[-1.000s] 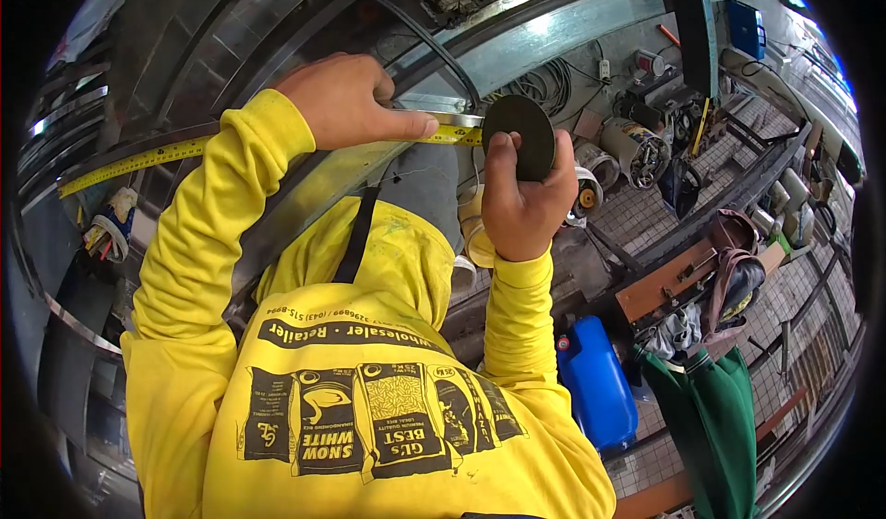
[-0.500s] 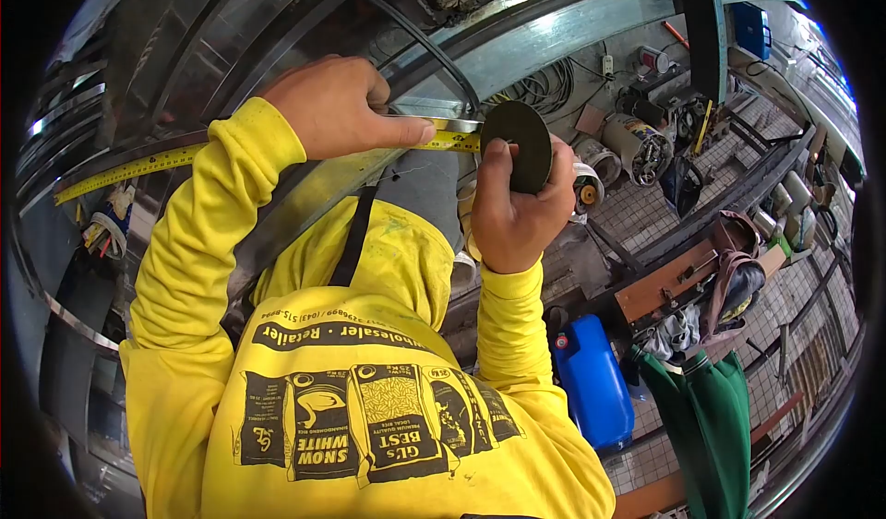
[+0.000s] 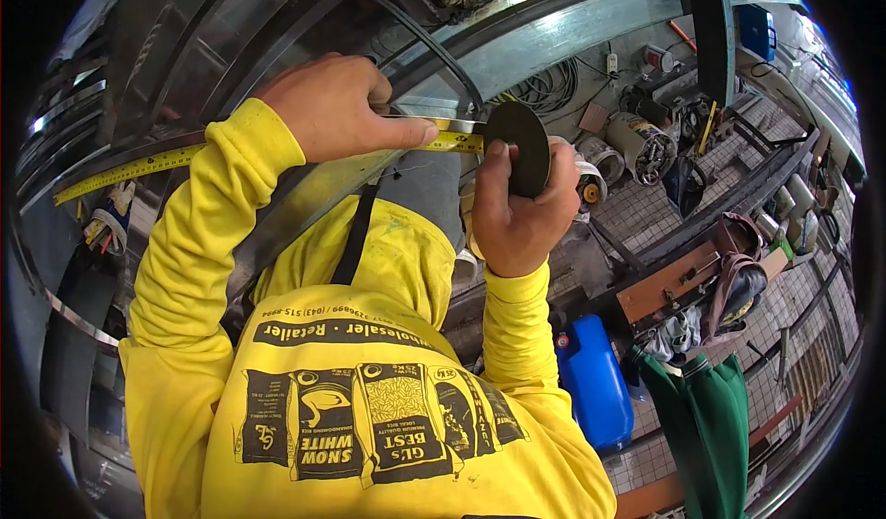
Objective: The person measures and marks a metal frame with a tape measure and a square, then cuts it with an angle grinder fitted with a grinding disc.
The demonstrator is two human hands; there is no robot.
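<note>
My left hand [image 3: 332, 110] is closed round a narrow metal bar with a yellow tape measure [image 3: 138, 165] laid along it, thumb pressed on the tape near its right stretch. The tape runs left past my wrist along the bar. At the tape's right part, my right hand [image 3: 528, 219] pinches a thin dark cutting disc [image 3: 522, 145] between thumb and fingers. The disc stands on edge across the bar and covers part of the tape. My right fingers behind the disc are mostly hidden.
A long metal beam [image 3: 572, 35] and black cables [image 3: 406, 25] lie beyond my hands. To the right are a white bucket of small parts [image 3: 646, 150], a blue jerrycan [image 3: 595, 385], green cloth [image 3: 701, 427] and a wooden board [image 3: 664, 288] on a tiled floor.
My right hand and the disc have shifted very slightly right. My left hand keeps its hold on the bar and tape.
</note>
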